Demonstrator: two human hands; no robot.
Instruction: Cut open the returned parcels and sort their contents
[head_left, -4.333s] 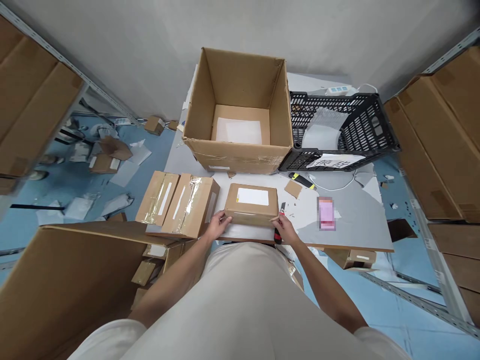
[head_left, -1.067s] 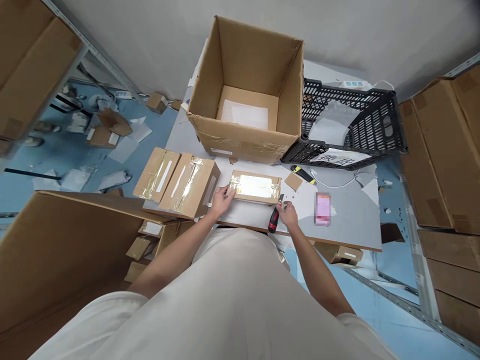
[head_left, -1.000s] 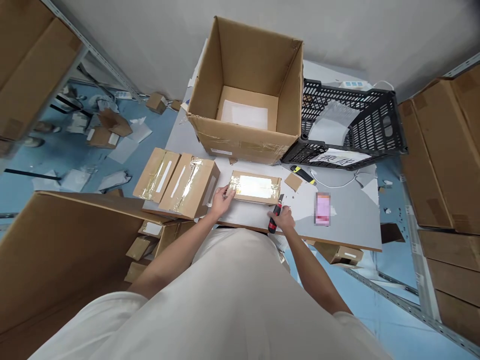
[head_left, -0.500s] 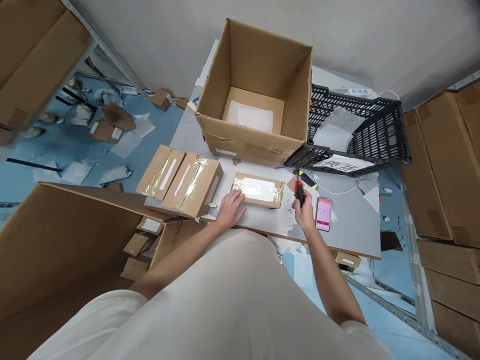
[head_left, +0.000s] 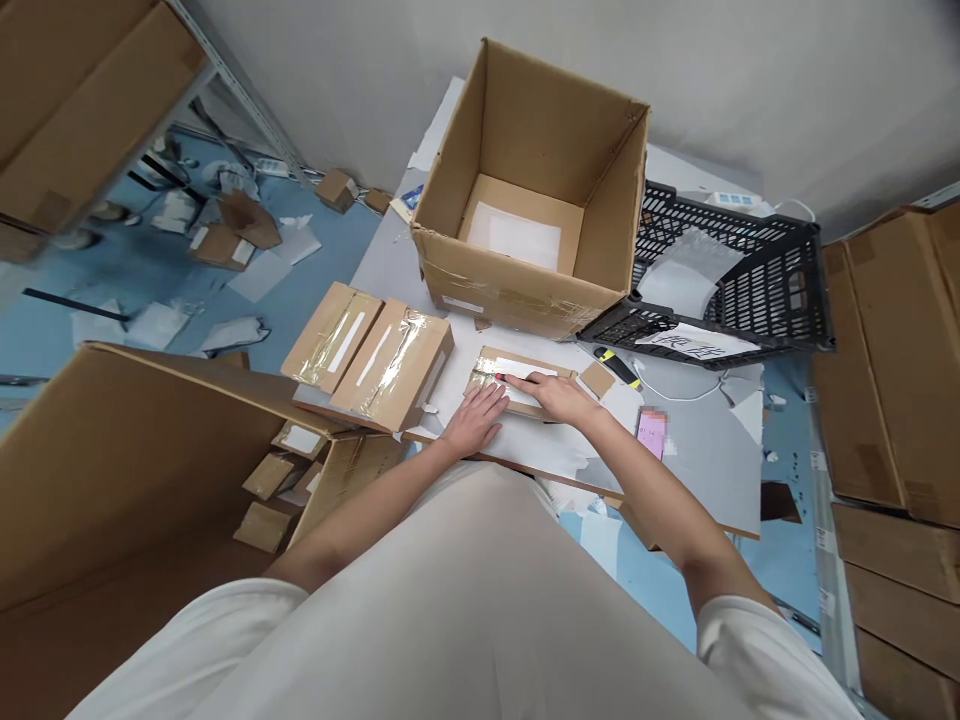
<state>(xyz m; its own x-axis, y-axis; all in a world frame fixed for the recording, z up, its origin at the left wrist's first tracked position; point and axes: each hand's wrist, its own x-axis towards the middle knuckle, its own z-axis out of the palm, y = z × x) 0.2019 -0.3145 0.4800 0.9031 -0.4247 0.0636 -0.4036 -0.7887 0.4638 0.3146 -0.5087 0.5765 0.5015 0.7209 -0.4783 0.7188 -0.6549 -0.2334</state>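
A small taped cardboard box (head_left: 489, 357) with a white label lies on the table in front of me. My left hand (head_left: 474, 418) rests flat on its left front edge, fingers stretched out. Closed around a red-and-black utility knife (head_left: 501, 377), my right hand (head_left: 561, 397) reaches over the box from the right. The knife's red end touches or nearly touches the tape at the box's left end; its handle is mostly hidden by my fingers. Two larger taped boxes, one (head_left: 330, 335) at the outside and one (head_left: 397, 362) nearer, stand to the left.
Behind the small box stands a large open carton (head_left: 525, 300), with a black plastic crate (head_left: 750, 290) to its right. A yellow-and-black cutter (head_left: 616, 368) and a phone (head_left: 651, 432) lie on the table's right side. A deep carton (head_left: 172, 480) with small boxes stands lower left.
My right hand has swung left with the utility knife, from beside the phone to over the small box. My left hand stays at the box's left edge. The view has shifted slightly.
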